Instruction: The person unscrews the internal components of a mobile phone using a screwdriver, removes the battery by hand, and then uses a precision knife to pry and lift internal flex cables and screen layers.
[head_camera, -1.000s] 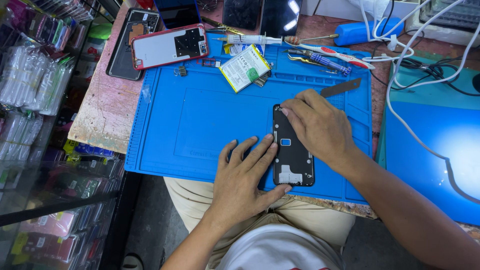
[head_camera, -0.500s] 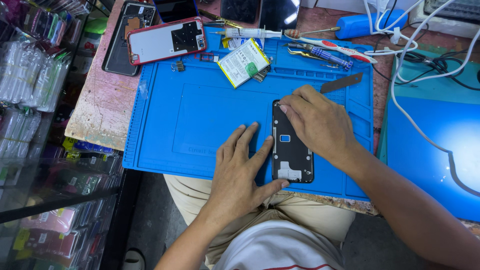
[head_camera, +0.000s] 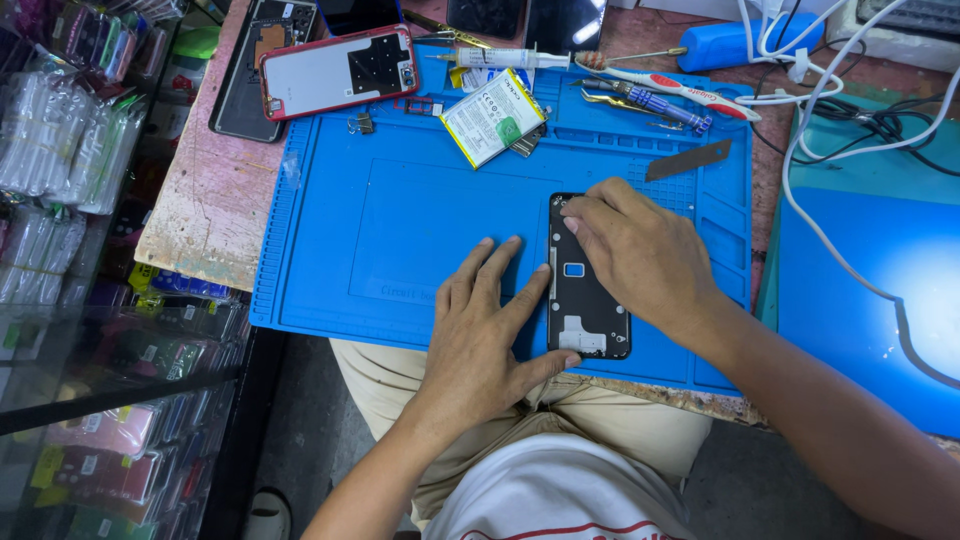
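- Near front edge of blue work mat (head_camera: 330, 200): opened black phone body (head_camera: 585, 285), lying flat, long axis away from the person.
- Left hand (head_camera: 480, 330) spread flat on the mat, fingers and thumb touching the phone's left side and bottom corner, bracing it.
- Right hand (head_camera: 640, 255) curled over the top right, fingertips (head_camera: 572, 215) pressing the upper edge; pinching anything? cannot tell.
- Best practice, judged: keep the brace firm, press lightly, avoid sliding.
- Loose battery (head_camera: 492, 115) and tweezers (head_camera: 650, 100) lie well apart.

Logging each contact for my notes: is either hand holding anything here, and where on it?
Nothing is lifted. The black phone frame lies flat on the blue mat; the left hand braces its lower left edge, the right hand presses its top end.
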